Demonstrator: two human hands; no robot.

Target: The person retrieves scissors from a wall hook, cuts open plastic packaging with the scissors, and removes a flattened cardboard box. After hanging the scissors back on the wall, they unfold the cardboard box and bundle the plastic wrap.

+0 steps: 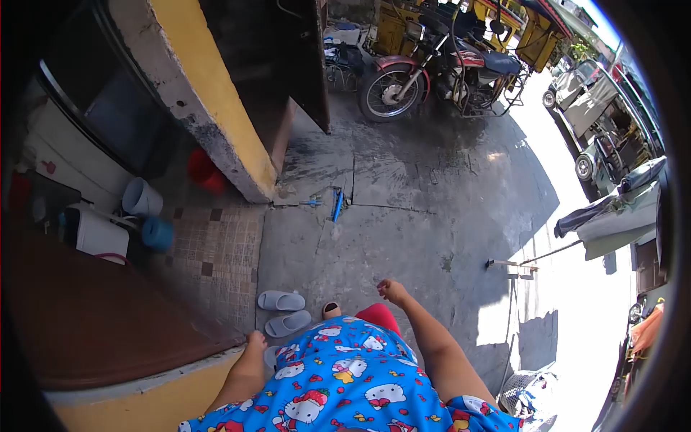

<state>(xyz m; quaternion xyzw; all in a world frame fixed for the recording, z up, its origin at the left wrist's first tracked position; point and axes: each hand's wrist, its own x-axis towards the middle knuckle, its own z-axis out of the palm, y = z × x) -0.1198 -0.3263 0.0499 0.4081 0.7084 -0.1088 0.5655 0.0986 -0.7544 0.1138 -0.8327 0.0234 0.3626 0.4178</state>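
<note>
My right hand hangs out in front of my body over the concrete floor. Its fingers are loosely bent and a little apart, with nothing visible in them. Close to the top of the low yellow wall, my left hand is held low at my side, looking small and foreshortened. It appears loosely open, and no object shows in it. Just beyond it lies a pair of grey slide sandals on the concrete. One of my feet, in a dark-strapped sandal, shows below my blue patterned shirt.
A red motorcycle stands ahead near an open dark door. To the left, a white bucket, a blue bucket and a red bucket sit by tiled floor. Clothes hang at right; a blue-handled item lies ahead.
</note>
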